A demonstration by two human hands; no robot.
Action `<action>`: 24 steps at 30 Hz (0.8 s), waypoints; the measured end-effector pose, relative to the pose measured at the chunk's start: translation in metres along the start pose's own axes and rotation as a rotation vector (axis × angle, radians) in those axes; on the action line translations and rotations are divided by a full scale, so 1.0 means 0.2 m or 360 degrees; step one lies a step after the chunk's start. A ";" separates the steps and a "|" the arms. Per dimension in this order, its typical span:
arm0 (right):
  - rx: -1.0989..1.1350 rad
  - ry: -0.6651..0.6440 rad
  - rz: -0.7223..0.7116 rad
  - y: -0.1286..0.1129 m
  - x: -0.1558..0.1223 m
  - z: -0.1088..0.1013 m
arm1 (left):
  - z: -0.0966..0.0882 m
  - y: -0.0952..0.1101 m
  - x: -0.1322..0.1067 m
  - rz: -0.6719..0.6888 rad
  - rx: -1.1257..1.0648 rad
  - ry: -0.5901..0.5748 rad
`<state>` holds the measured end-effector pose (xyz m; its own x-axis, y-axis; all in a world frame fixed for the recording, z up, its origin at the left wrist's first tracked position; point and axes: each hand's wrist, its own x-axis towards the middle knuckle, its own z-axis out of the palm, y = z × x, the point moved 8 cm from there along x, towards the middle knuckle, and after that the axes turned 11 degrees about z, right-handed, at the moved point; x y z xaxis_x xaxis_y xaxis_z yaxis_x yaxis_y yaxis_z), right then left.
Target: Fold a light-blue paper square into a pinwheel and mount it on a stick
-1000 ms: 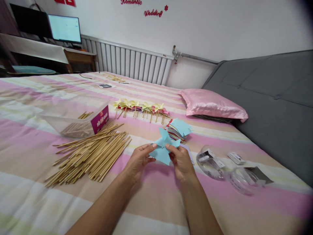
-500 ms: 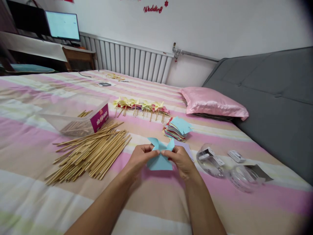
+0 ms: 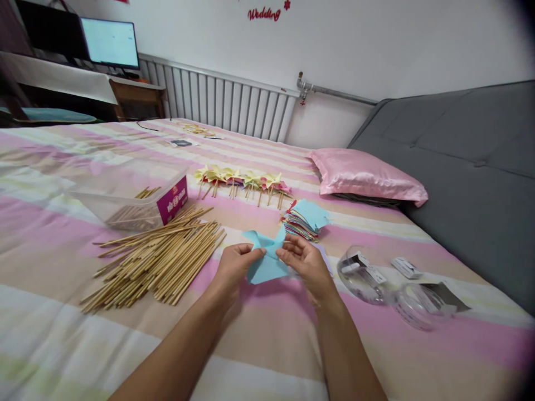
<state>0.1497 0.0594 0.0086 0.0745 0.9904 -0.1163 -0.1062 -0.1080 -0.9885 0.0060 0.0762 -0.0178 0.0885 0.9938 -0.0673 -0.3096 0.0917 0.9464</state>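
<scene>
Sticks [image 3: 163,262], tub [image 3: 173,200], pinwheels [image 3: 234,177], pillow [image 3: 368,175] on striped bed [image 3: 267,345].

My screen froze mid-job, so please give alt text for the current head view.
Both bare hands hold a curled blue paper over a striped bedspread. To the left lie a heap of thin sticks and a clear plastic box; beyond the hands are a stack of colored paper and a row of paper pinwheels on sticks.
</scene>
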 end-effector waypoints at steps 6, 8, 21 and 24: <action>-0.0375 0.0313 -0.0556 -0.21 -0.11 -0.02 | -0.11 0.02 0.04 0.0042 -0.0170 0.0281; -0.0564 0.0056 -0.0519 -0.19 -0.12 0.06 | -0.12 0.02 0.05 0.0055 -0.0238 0.0331; -0.0724 -0.0219 -0.0396 -0.04 -0.07 0.18 | -0.09 -0.02 0.05 -0.0017 -0.0426 0.0239; -0.0575 -0.0182 -0.0359 -0.04 -0.06 0.17 | -0.08 0.00 0.05 0.0054 -0.0417 0.0212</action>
<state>0.1151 0.0510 0.0211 -0.0564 0.9936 0.0979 0.2550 0.1091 -0.9608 -0.0088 0.0862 -0.0246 -0.0456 0.9945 -0.0941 -0.5456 0.0541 0.8363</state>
